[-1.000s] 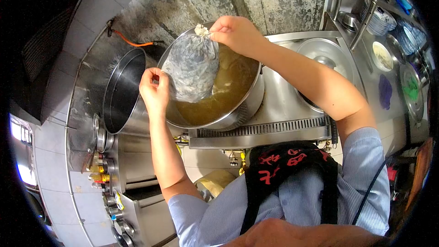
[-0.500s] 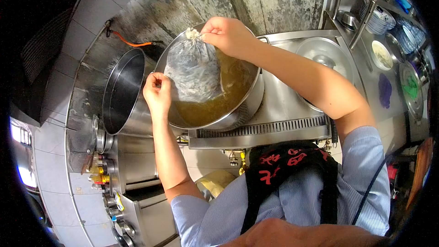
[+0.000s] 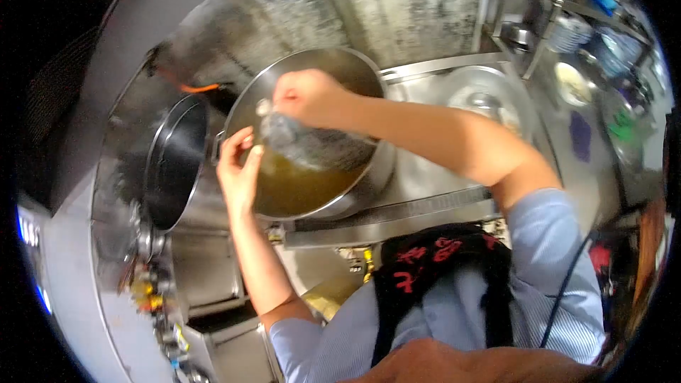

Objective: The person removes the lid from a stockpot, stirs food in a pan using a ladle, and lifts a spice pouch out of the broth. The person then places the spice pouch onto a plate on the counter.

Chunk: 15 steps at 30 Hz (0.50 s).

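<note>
A large steel stockpot holds yellow-brown broth. Over the broth hangs a tied cloth bag with dark contents, blurred by motion. My right hand is closed around the gathered neck of this bag, whose pale tied end shows just left of the fingers. Whether the bag's lower part touches the broth, I cannot tell. At the pot's left rim, my left hand has thumb and fingers apart, free of the bag.
Left of the stockpot stands another deep pot, dark inside. A wide steel bowl sits on the steel counter to the right. Farther right are stacked bowls on a rack, a pale dish and a purple cloth.
My left hand has let go of the bag's side and its fingers have spread. My right hand has moved lower and left with the bag, which now tilts and swings to the right.
</note>
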Each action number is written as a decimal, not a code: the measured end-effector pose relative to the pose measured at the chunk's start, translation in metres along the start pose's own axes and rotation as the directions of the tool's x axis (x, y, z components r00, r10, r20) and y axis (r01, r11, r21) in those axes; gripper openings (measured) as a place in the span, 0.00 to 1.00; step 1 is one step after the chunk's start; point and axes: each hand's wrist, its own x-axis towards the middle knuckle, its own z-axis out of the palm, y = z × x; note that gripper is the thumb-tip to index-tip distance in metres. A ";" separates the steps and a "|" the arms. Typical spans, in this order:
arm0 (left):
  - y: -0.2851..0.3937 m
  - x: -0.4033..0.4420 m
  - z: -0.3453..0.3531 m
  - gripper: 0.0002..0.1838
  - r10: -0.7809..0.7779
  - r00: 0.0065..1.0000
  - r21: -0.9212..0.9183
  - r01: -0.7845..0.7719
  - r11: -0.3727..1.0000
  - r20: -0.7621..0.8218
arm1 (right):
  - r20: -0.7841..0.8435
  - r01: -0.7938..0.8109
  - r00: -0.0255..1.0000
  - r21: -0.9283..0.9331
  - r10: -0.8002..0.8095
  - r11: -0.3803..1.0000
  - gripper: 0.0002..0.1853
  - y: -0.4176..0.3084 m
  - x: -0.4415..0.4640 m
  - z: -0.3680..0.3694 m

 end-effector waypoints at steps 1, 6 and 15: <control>0.003 0.001 0.004 0.15 0.013 1.000 0.067 -0.014 0.998 0.020 | -0.062 0.032 0.998 0.067 -0.028 0.997 0.03 0.014 -0.001 0.007; 0.025 0.000 0.023 0.15 0.037 0.988 0.327 -0.085 0.941 0.149 | -0.043 -0.025 0.999 -0.091 0.022 0.995 0.04 -0.005 -0.018 -0.008; 0.030 0.012 0.044 0.03 0.217 0.974 0.355 -0.226 0.907 0.067 | -0.081 -0.112 0.991 -0.095 0.105 0.989 0.03 -0.013 -0.032 -0.009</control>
